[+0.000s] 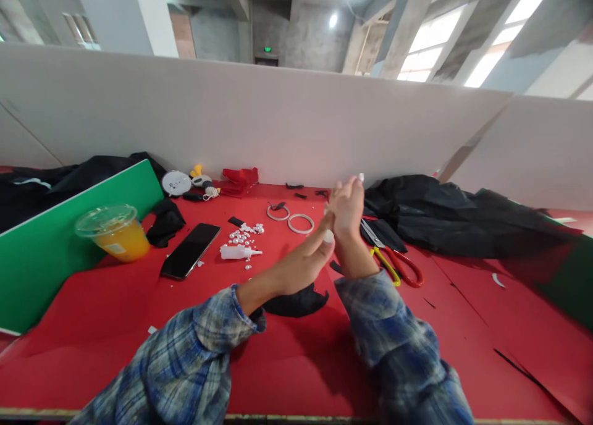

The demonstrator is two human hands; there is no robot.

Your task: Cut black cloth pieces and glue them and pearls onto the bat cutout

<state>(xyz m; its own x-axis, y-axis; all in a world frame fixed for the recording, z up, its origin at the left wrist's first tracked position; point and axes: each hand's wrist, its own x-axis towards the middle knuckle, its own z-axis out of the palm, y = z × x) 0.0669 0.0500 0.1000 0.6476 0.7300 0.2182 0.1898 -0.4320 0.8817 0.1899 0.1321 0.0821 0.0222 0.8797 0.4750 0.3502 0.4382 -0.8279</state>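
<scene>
My left hand (306,259) and my right hand (347,210) meet palm to palm above the table, fingers stretched out. I see nothing held between them, though the touching palms are hidden. White coverings show on a left and a right fingertip. Under my left wrist lies a piece of black cloth (296,302). Just beyond my hands are two pale rings (301,223), one with a black scrap on it. To the left sit loose white pearl beads (241,235) and a small white nozzle bottle (236,252). Scissors with red and yellow handles (393,264) rest beside my right wrist.
A black phone (191,251) and a lidded cup of orange drink (123,239) stand left, near a green board (50,252). Black fabric (430,212) is heaped at the right. A glue gun (202,181) and red cloth (239,179) lie by the white partition (278,116).
</scene>
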